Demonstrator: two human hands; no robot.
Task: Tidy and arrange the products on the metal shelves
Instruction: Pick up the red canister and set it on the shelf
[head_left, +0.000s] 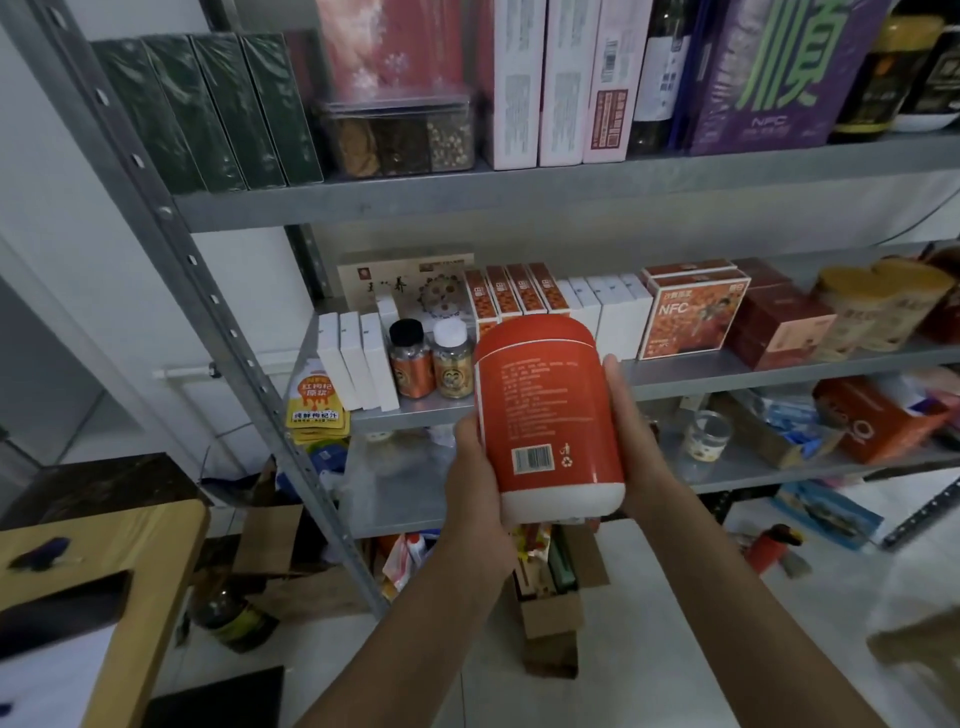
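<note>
I had the left hand (475, 483) and right hand (636, 447) curled round the orange jar (550, 410), thumbs along its sides. It hid some orange boxes (511, 291); two small bottles (452, 366) stood just left.

A purple box (753, 78) at the upper right of the frame is showing a large green "顺" with "NFC" beneath it. An orange box (691, 317) right of centre is also displaying "NFC". Yellow pouches (314, 402) at middle left are bearing "红枸杞原浆" and "纯鲜枸杞汁". The red jar (545, 410) at centre is carrying a barcode and a recycling sign; its small print is blurring beyond reading.
</note>
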